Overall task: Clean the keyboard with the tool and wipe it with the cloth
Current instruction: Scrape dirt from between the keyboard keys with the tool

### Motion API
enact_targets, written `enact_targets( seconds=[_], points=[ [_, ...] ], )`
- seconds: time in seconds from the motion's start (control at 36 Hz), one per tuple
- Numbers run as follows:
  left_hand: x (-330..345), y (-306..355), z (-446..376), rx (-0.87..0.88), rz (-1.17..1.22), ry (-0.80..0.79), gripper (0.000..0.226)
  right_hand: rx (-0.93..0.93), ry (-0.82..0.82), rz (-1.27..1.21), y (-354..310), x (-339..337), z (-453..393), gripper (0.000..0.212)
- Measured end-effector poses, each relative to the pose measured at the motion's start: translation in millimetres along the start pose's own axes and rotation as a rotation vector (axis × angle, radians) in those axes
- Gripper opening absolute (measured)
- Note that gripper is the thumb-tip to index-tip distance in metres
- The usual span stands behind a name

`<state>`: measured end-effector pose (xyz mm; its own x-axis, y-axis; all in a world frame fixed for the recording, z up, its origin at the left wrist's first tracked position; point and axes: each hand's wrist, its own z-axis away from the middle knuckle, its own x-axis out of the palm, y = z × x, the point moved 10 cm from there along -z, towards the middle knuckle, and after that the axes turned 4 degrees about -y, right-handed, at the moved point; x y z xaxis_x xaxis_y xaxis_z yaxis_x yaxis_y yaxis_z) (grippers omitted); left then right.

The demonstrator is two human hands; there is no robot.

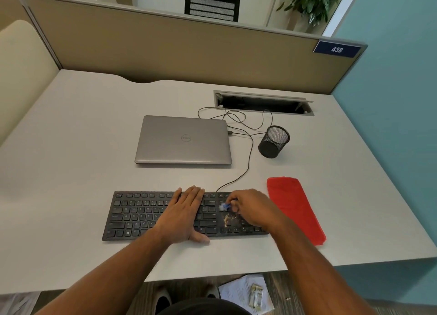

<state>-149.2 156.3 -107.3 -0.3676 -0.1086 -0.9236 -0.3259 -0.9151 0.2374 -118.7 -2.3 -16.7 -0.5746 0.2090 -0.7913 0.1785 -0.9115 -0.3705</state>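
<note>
The fingers [233,202] of the right hand [251,209] are curling round a small blue-and-white cleaning brush [224,206], pinching it so that its pale tip is touching the keys at the right part of the flat black keyboard [139,216]. Just below the brush tip, a scatter of tan crumbs [228,219] is lying on the keys. The left hand [184,216] is resting flat on the middle of the keyboard, its fingers straight and close together, reaching to the top row, and its thumb is lying off the near edge on the pale grey desk [82,149]. The keyboard is sitting near the front edge of the desk. Just beside its right end, a folded red cloth [295,208] is lying flat on the desk, apart from both hands. A thin black cable [248,163] is running from the back of the keyboard toward the rear. Farther back, a closed silver laptop [183,139] is lying flat, and a black mesh pen cup [274,141] is standing to its right.
</note>
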Motion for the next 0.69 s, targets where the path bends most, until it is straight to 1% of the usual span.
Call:
enact_targets(
  seconds=[0.06,0.14,0.19,0.28,0.33,0.36,0.42,0.5,0.61,0.67,0.69],
  points=[
    [-0.2,-0.3,0.8,0.004,0.002,0.003,0.146,0.033,0.014,0.089,17.9,-11.5,3.3,0.025],
    [0.1,-0.1,0.9,0.006,0.005,0.007,0.147,0.090,-0.002,0.101,40.1,-20.4,5.6,0.022],
    [-0.9,0.2,1.2,0.010,0.004,0.014,0.147,0.103,0.005,-0.019,41.7,-22.4,3.7,0.020],
    [-1.0,-0.1,1.0,0.007,0.000,0.015,0.147,0.098,0.073,-0.346,28.0,-20.9,1.2,0.018],
    [-1.2,0.1,0.7,0.005,0.001,0.016,0.146,0.091,0.128,-0.469,15.8,-17.4,-0.2,0.018],
    [-1.5,0.2,0.9,0.005,0.002,0.017,0.146,0.086,0.155,-0.492,10.7,-14.7,-1.1,0.020],
    [-2.2,0.5,0.9,0.004,0.004,0.020,0.146,0.097,0.198,-0.420,6.5,-7.0,-3.4,0.024],
    [-3.1,1.1,0.7,0.003,0.002,0.024,0.146,0.109,0.179,-0.273,2.2,4.8,-1.9,0.022],
    [-3.3,1.2,1.5,0.004,0.002,0.025,0.146,0.066,0.057,-0.126,-0.4,15.4,-1.6,0.022],
    [-3.8,1.7,1.6,0.004,0.006,0.031,0.146,0.067,-0.030,-0.135,3.5,21.1,-3.5,0.020],
    [-4.2,2.0,1.9,0.004,0.002,0.031,0.146,0.075,-0.036,-0.202,6.5,19.8,-4.6,0.020]
  ],
)
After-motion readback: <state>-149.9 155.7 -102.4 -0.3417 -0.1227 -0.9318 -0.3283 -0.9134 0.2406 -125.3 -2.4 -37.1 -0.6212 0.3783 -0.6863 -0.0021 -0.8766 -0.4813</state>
